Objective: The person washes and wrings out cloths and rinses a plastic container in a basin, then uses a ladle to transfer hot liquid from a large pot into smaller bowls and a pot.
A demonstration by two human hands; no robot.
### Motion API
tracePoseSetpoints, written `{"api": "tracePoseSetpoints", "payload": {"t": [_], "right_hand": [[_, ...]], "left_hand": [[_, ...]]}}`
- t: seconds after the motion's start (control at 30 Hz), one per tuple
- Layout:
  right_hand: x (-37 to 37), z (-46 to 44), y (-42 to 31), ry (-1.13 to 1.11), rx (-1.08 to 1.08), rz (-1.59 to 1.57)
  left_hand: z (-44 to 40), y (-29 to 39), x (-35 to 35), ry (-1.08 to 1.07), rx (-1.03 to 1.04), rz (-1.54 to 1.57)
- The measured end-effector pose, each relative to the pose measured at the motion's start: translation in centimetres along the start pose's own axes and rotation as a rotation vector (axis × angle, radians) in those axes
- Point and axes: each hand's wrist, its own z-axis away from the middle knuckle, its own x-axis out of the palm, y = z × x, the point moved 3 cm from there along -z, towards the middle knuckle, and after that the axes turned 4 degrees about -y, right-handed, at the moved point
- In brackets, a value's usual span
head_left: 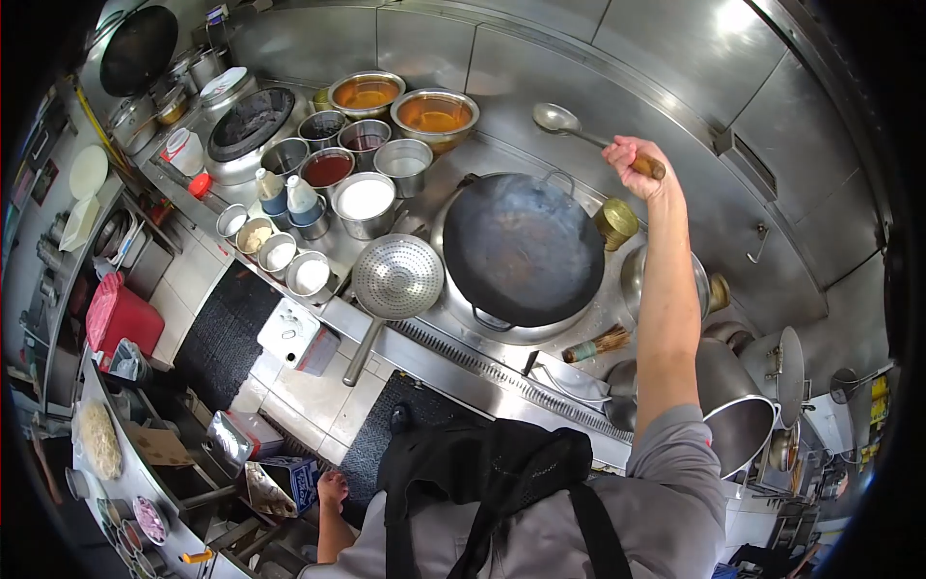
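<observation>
My right hand is wrapped round the wooden handle of a ladle, raised beyond the wok's far right side. The ladle's metal bowl points left, in front of the steel back wall. Below it sits a dark wok on the range, with hazy smoke over its bare inside. Low at my left side hangs my left hand, its fingers curled in, with no object showing in it. A box with blue printing is close to that hand.
A perforated strainer lies left of the wok, its handle over the counter edge. Beyond it stand several steel pots, a white-filled pot and bowls of orange liquid. A bamboo brush and a large pot are on the right.
</observation>
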Motion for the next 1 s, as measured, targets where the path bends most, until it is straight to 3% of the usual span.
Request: {"api": "tracePoseSetpoints", "payload": {"t": [0.07,0.53,0.8,0.9,1.0], "right_hand": [[0.3,-1.9,2.0,0.050,-0.076,0.123],[1.9,-13.1,15.8,0.020,0.057,0.119],[3.3,-17.7,21.0,0.209,0.011,0.503],[3.7,-18.5,22.3,0.258,0.051,0.778],[3.6,-19.5,23.3,0.333,-0.172,1.074]], "left_hand": [[-1.1,1.0,-2.3,-0.007,0.039,0.007],[-6.2,6.2,-12.4,0.050,-0.037,0.037],[-6.7,7.4,-12.7,0.086,-0.065,0.050],[-6.7,7.5,-12.5,0.078,-0.040,0.077],[-7.1,7.3,-12.3,0.036,-0.050,0.012]]}}
